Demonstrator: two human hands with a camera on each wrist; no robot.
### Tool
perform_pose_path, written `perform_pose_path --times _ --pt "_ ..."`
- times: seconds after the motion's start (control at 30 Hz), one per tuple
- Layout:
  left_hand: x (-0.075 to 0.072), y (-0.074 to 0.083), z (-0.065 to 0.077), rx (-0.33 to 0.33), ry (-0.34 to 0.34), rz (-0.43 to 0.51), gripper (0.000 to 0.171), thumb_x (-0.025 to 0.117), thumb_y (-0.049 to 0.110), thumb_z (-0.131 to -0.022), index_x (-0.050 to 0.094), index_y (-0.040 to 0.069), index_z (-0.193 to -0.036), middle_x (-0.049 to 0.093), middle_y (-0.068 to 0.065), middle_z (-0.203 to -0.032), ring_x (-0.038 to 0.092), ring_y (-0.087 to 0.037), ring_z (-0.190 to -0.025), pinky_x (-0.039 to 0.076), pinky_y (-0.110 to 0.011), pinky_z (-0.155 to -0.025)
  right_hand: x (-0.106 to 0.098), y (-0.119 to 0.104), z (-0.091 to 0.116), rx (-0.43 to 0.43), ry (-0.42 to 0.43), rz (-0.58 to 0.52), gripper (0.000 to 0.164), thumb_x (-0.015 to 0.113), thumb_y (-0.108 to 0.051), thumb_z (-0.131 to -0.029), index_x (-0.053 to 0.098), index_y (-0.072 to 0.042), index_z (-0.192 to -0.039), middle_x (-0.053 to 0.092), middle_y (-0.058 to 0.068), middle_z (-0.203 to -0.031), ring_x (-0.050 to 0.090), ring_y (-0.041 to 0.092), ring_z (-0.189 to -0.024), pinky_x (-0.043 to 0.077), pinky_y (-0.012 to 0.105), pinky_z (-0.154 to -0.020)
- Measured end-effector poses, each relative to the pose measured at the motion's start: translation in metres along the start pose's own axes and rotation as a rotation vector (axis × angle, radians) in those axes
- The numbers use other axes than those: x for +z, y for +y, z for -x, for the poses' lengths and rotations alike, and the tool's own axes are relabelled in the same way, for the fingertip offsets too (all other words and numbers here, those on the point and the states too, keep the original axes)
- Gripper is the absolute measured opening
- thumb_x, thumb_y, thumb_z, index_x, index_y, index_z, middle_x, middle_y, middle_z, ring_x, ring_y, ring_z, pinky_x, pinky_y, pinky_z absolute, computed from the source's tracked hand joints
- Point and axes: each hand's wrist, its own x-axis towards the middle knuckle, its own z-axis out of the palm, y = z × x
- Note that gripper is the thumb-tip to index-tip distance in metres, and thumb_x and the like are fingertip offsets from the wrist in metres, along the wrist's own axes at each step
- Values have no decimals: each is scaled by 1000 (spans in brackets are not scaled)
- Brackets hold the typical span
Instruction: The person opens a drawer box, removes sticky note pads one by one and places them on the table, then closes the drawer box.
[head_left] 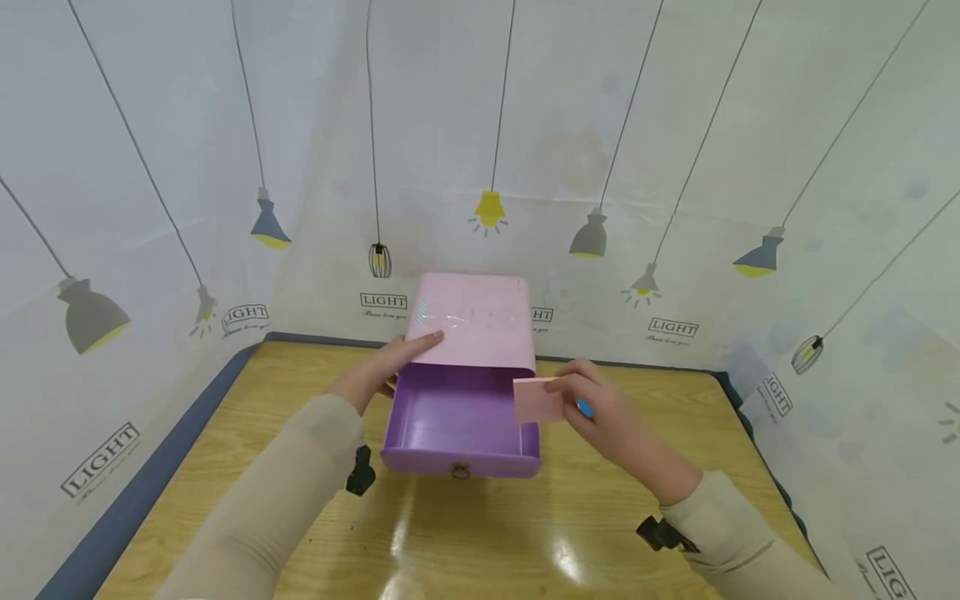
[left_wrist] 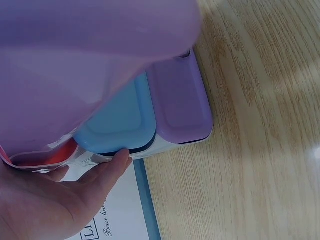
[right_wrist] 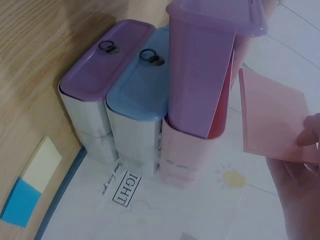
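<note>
Three-drawer cabinet [head_left: 472,321]: stands near the far edge of the counter [head_left: 292,400], blue drawer [right_wrist: 140,95] and lower purple drawer [right_wrist: 107,65] closed.
Top drawer [head_left: 420,462]: pulled toward the near edge, so its inside lies exposed.
Left hand [head_left: 386,362]: spread, thumb over the cabinet's top, apparently to steady it.
Right hand [head_left: 609,417]: pinches the pink sticky-note pad [head_left: 534,402] by one side, above the drawer's right wall.
Blue pad [right_wrist: 21,202], yellow pad [right_wrist: 42,162]: touching, near the far edge.
</note>
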Motion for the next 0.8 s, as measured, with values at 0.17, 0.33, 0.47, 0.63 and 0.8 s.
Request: perform_pose_path --times 0.17,0.33,0.47,0.63,0.8 --pt "0 0 -1 -4 -1 -2 115 52 83 -75 18 7 -153 52 -24 -130 59 -37 -106 53 -44 -78 -9 5 7 31 -2 39 33 61 16 -76 68 -3 -102 58 6 -101 55 14 -77 45 14 -67" --pt "0 0 0 -7 1 -1 115 52 84 -74 18 7 -153 52 -23 -130 59 -37 -106 54 -44 -78 -14 8 18 65 -24 76 39 64 20 -72 68 -2 -105 57 6 -102 45 9 -67 39 16 -58" --pt "0 1 1 -9 3 0 115 52 84 -74 18 8 -153 51 -22 -132 59 -36 -107 53 -45 -79 -15 12 30 118 -62 108 40 68 19 -71 67 -3 -106 56 5 -102 45 8 -67 43 21 -54" --pt "0 1 1 -1 -2 1 114 52 83 -76 17 6 -153 51 -23 -132 59 -37 -106 54 -45 -78 -13 20 47 193 -105 133 41 68 17 -71 68 -3 -107 54 3 -98 44 8 -63 41 20 -52" --pt "0 1 0 -4 -2 4 115 52 83 -75 17 6 -153 49 -24 -134 58 -37 -107 54 -45 -78 -8 29 65 307 -193 131 43 69 14 -76 69 -7 -114 52 -1 -98 42 8 -63 40 20 -52"
